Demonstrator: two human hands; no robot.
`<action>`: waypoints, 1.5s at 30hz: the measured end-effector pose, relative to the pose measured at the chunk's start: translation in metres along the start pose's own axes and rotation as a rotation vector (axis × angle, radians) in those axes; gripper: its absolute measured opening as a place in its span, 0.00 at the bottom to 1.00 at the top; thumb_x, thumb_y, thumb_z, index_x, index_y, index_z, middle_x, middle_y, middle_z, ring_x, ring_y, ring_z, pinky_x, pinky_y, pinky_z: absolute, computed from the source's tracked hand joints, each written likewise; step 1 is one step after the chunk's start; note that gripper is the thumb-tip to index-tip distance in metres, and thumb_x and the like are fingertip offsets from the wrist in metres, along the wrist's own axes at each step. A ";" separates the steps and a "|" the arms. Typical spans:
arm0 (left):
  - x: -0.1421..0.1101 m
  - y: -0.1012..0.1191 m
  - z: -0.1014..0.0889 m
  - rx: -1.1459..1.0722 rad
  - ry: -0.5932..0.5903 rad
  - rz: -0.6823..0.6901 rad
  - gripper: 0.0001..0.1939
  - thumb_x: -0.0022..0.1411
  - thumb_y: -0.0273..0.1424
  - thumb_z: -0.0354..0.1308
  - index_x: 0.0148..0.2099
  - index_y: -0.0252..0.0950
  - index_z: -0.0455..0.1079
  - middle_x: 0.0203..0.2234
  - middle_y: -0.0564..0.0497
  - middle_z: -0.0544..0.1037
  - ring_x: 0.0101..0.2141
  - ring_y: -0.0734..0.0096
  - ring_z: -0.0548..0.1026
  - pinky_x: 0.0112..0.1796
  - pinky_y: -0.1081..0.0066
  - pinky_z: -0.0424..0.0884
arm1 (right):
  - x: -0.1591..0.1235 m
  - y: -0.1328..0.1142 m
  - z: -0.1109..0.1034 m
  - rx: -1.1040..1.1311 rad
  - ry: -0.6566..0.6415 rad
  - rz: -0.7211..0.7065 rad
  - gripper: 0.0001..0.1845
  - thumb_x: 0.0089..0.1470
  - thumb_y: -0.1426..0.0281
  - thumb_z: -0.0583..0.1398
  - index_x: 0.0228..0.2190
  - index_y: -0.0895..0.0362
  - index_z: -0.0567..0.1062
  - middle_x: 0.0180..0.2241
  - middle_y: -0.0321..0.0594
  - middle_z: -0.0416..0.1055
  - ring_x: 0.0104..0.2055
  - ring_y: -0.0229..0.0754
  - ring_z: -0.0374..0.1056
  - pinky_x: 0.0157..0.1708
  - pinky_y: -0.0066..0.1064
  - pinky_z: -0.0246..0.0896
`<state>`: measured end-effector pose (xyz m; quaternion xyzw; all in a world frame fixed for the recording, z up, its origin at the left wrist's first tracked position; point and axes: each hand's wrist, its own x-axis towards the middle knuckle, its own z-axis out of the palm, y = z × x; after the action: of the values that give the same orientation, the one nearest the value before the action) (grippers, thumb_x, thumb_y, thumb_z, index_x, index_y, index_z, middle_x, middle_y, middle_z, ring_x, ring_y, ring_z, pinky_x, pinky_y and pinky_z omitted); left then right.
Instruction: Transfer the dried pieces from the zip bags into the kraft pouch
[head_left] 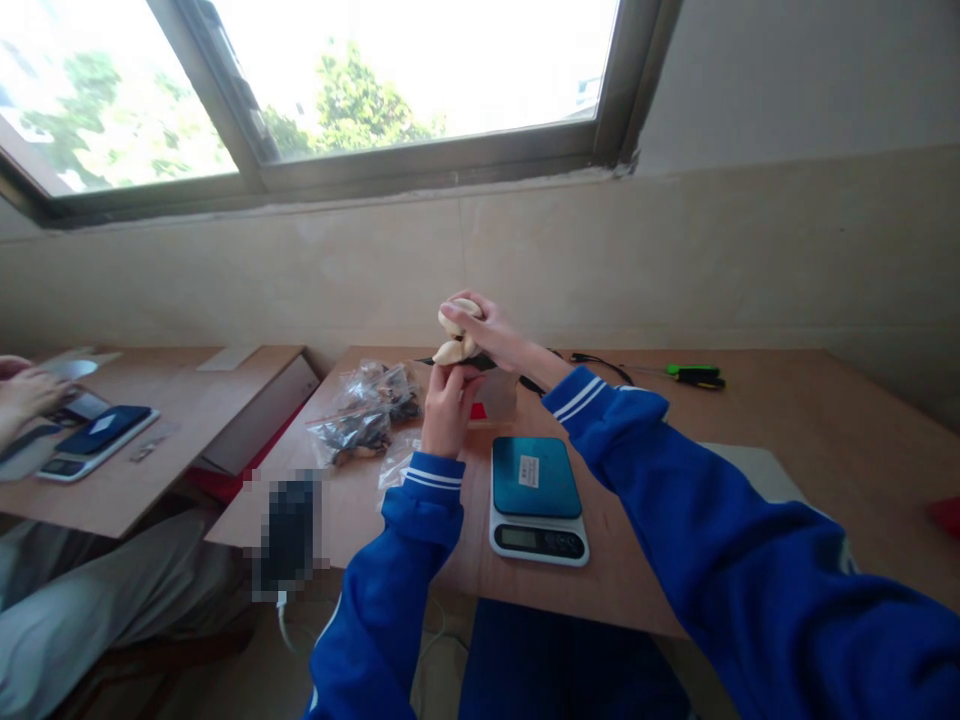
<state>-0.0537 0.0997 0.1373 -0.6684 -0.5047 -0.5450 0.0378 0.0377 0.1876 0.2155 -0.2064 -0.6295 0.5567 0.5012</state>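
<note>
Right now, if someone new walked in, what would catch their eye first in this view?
The bright window fills the top of the view, above a beige wall. At the centre, the blue-sleeved left hand and right hand hold up pale lumpy pieces above a wooden table. Nearer the person sits a digital scale with a teal top.

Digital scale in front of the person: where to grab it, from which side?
Likely by the white base, pinched at its left and right edges from the near side, beside the display. The base shows past the teal platform there, while the platform seems merely to sit on top, so lifting by it looks riskier.
</note>
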 end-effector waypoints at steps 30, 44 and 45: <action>-0.005 -0.005 0.000 0.002 0.121 -0.012 0.13 0.67 0.34 0.53 0.50 0.35 0.70 0.50 0.42 0.66 0.41 0.70 0.73 0.43 0.69 0.72 | 0.012 0.006 -0.033 -0.764 -0.419 -0.366 0.14 0.58 0.71 0.54 0.42 0.60 0.76 0.44 0.46 0.72 0.45 0.42 0.69 0.44 0.34 0.66; -0.133 -0.070 -0.047 0.551 -0.727 -0.605 0.24 0.68 0.35 0.45 0.65 0.45 0.60 0.66 0.50 0.57 0.66 0.52 0.52 0.62 0.48 0.50 | -0.040 0.003 -0.011 -0.998 -0.085 -0.645 0.14 0.58 0.80 0.51 0.39 0.58 0.74 0.41 0.45 0.69 0.46 0.45 0.64 0.50 0.40 0.60; -0.137 -0.066 -0.044 0.563 -0.728 -0.619 0.25 0.69 0.35 0.43 0.66 0.46 0.57 0.67 0.51 0.54 0.66 0.52 0.50 0.63 0.48 0.49 | -0.043 0.003 -0.007 -1.000 -0.075 -0.657 0.13 0.58 0.80 0.51 0.38 0.58 0.74 0.40 0.44 0.69 0.44 0.45 0.64 0.49 0.40 0.59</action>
<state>-0.1172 0.0183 0.0174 -0.5982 -0.7842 -0.1088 -0.1238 0.0606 0.1565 0.1941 -0.1919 -0.8634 0.0155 0.4664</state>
